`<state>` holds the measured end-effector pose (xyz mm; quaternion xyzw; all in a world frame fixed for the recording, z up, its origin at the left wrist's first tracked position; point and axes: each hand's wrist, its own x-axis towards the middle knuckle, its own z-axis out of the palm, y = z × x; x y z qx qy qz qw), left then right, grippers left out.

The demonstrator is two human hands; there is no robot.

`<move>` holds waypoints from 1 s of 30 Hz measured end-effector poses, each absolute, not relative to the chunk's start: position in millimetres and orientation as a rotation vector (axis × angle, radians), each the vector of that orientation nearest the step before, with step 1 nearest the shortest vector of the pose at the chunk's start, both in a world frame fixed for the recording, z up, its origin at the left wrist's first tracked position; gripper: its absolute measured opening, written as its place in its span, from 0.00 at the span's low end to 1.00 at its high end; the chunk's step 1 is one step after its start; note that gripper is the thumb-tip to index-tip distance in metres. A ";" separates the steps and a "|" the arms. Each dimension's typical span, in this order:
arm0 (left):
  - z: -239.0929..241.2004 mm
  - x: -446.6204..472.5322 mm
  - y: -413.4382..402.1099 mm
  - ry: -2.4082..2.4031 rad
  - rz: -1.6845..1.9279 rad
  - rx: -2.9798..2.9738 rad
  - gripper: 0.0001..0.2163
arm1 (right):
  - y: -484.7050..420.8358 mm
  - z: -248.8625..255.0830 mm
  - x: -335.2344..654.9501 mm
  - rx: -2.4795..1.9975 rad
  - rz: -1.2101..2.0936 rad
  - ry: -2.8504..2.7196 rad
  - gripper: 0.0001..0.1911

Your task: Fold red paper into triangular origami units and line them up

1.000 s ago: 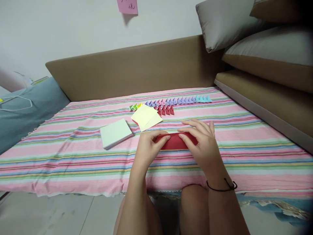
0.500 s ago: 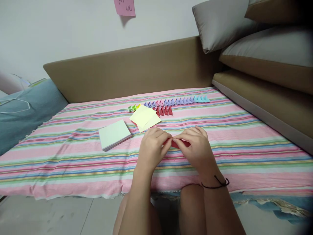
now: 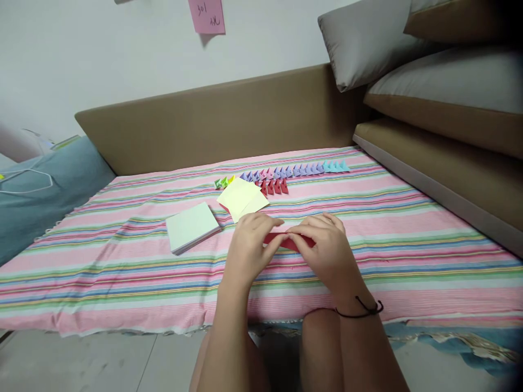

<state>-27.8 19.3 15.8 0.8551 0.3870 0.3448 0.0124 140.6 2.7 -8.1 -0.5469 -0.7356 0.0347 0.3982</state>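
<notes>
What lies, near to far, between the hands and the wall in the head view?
The left hand and right hand on the red paper, yellow sheets, row of folded pieces, brown backrest, pink note.

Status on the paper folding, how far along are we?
Done: a long row of small folded pieces lies across the far side of the striped cloth, with a few red pieces in front. In hand: the left hand and right hand pinch a half-folded red strip. Left: a stack of pale sheets and loose yellow sheets lie flat, unfolded. Judging by that stack, much remains.
</notes>
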 end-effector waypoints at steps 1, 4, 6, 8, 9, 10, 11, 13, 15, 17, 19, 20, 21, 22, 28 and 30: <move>14.3 -23.5 19.5 1.210 1.045 2.668 0.05 | 2.7 -7.3 137.4 -1.380 0.093 -1.869 0.09; 11.5 -19.5 20.8 1.248 1.066 2.635 0.07 | 2.3 -5.2 133.5 -1.363 0.104 -1.872 0.09; 11.6 -23.6 21.6 1.246 1.091 2.616 0.07 | 2.4 -5.1 137.3 -1.347 0.107 -1.867 0.09; 13.1 -31.1 22.3 1.246 1.112 2.593 0.07 | 2.6 -6.7 147.1 -1.342 0.098 -1.842 0.08; 14.1 -35.4 22.4 1.255 1.130 2.576 0.07 | 2.7 -8.2 154.1 -1.344 0.089 -1.817 0.08; 15.2 -39.7 22.4 1.273 1.152 2.553 0.07 | 2.7 -9.8 162.1 -1.346 0.079 -1.794 0.07; 16.2 -43.7 22.0 1.303 1.179 2.513 0.07 | 2.6 -11.6 170.5 -1.346 0.065 -1.769 0.07; 17.8 -49.2 20.8 1.397 1.257 2.336 0.06 | 1.9 -14.6 185.5 -1.350 0.040 -1.677 0.07; 17.9 -49.7 19.7 1.455 1.334 1.990 0.07 | 0.9 -15.7 193.0 -1.358 0.080 -1.539 0.07; 16.0 -44.8 19.7 1.415 1.394 1.560 0.08 | 0.4 -14.4 189.2 -1.360 0.278 -1.373 0.07; 12.4 -36.4 21.1 1.315 1.426 1.206 0.10 | 0.4 -11.3 175.7 -1.295 0.679 -1.220 0.12; 10.3 -31.8 22.1 1.269 1.428 1.090 0.11 | 0.6 -9.5 166.9 -1.238 0.871 -1.168 0.14; 8.4 -27.5 23.1 1.235 1.426 1.016 0.11 | 0.8 -7.8 158.1 -1.171 1.021 -1.131 0.16; 6.9 -23.7 24.0 1.211 1.420 0.975 0.11 | 1.0 -6.3 149.9 -1.115 1.138 -1.083 0.16; 11.1 -15.3 20.9 1.225 1.369 0.967 0.12 | 1.9 -6.3 131.8 -1.026 1.231 -1.024 0.11; 15.0 -16.5 18.0 1.214 1.313 0.985 0.13 | 2.4 -7.8 134.0 -1.025 1.226 -1.041 0.11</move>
